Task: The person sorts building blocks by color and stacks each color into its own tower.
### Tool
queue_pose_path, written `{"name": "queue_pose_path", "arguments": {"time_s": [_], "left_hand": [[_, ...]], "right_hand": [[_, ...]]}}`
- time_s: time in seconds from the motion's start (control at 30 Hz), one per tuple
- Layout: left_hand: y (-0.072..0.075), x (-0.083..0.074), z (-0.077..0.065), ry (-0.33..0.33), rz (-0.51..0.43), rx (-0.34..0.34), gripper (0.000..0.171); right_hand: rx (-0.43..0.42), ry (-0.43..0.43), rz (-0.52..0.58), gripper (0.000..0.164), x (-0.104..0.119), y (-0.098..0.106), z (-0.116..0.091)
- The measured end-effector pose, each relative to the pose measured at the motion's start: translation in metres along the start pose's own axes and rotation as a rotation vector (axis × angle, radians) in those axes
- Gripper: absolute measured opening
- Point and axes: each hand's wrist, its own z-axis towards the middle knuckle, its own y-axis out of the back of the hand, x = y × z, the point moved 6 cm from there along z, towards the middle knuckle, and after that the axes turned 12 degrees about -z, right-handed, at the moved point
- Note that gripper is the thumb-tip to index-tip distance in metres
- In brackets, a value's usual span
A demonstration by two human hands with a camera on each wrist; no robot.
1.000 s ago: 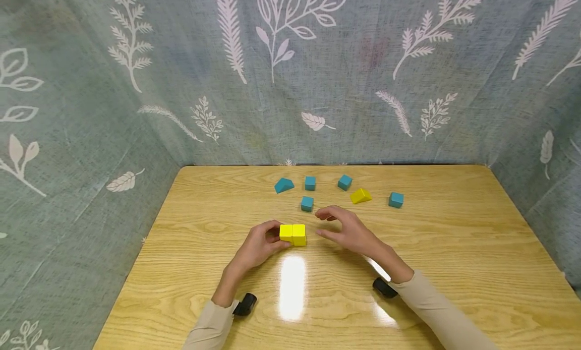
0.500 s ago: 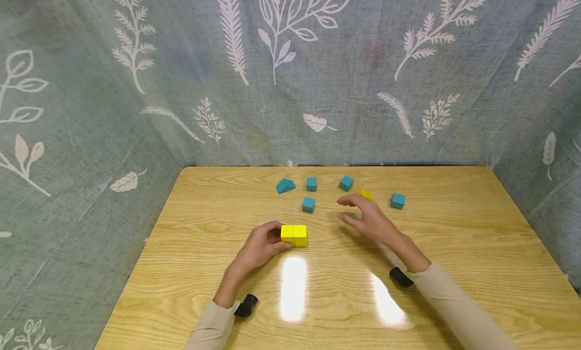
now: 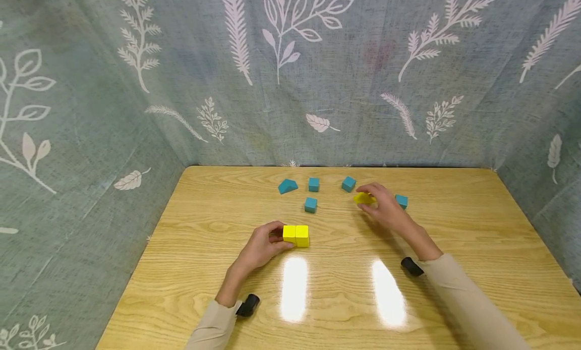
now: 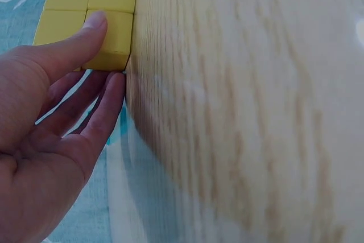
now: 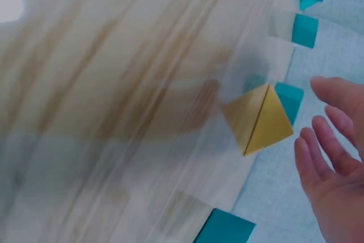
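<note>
Several yellow cubes [image 3: 301, 235] stand together two wide and two high, their faces flush in the left wrist view. My left hand [image 3: 263, 246] holds them from the left side; its thumb [image 4: 94, 24] presses on the face of a bottom cube, with the fingers behind. My right hand [image 3: 386, 209] is at a yellow triangular block [image 3: 363, 198], thumb and fingers on either side of it in the head view. The right wrist view shows that yellow block [image 5: 270, 120] resting on the table, with a gap between it and the fingertips.
Near the back lie a blue triangular block [image 3: 288, 186] and blue cubes [image 3: 313, 184], one cube [image 3: 310, 205] nearer the yellow stack. Another blue cube [image 3: 348, 183] sits left of my right hand, and one [image 3: 401, 201] just right of it, partly hidden. A patterned cloth [image 3: 254, 138] surrounds the wooden table [image 3: 218, 198].
My right hand has moved away from the yellow cubes, right and back, to the yellow triangular block. The left hand keeps its hold on the stack.
</note>
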Motion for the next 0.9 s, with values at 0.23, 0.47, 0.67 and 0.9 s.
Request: {"name": "queue_pose_path", "arguments": {"time_s": [0.23, 0.47, 0.67, 0.9], "left_hand": [[-0.001, 0.0, 0.001, -0.015, -0.022, 0.007, 0.029], [-0.002, 0.001, 0.002, -0.01, -0.017, 0.02, 0.029], [-0.002, 0.001, 0.001, -0.011, -0.008, 0.019, 0.028], [-0.001, 0.002, 0.0, 0.005, -0.017, 0.011, 0.028]], "right_hand": [[0.078, -0.032, 0.012, 0.044, -0.014, -0.003, 0.0], [0.103, -0.051, -0.01, 0.042, -0.021, -0.005, -0.002], [0.106, -0.051, -0.008, 0.036, -0.02, -0.006, -0.004], [0.066, -0.018, -0.001, 0.034, -0.014, -0.007, -0.006]]}}
